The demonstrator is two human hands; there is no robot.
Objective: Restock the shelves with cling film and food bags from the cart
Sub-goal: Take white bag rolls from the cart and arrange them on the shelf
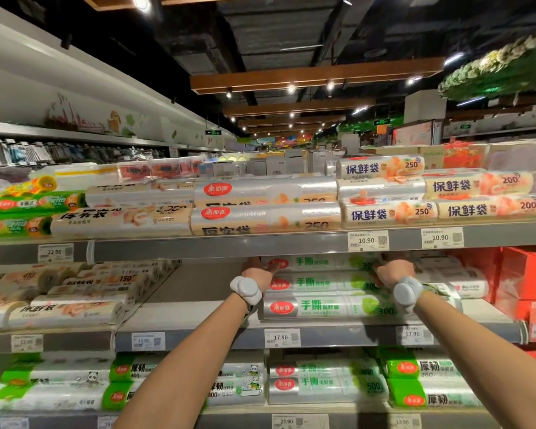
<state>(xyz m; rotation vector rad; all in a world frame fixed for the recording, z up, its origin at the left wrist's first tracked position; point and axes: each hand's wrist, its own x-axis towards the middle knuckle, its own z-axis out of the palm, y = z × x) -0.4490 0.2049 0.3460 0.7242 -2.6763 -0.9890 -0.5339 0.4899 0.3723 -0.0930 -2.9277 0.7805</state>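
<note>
– Left hand (256,275) and right hand (395,269): how placed?
– Gripping top roll (322,262), one at each end; fingertips partly hidden under upper shelf (229,246).
– Position of that roll?
– Uppermost of a stack of three on middle shelf (347,335), lying on the roll beneath, close under upper shelf. Cart not in view.
– Step in hand?
– By judgement: seating one roll on its stack. Next move: settle in line with the rolls below, keep level in the narrow gap, let go at both ends, then back to the cart for more.
– Legible writing?
– On the stack: red oval logo (281,307), green 手撕, "300"; tags (281,337) below, 17.90. On upper shelf: bags (387,212) marked 保鲜袋, "250" and "200"; upper tags (367,240), 10.90.
</note>
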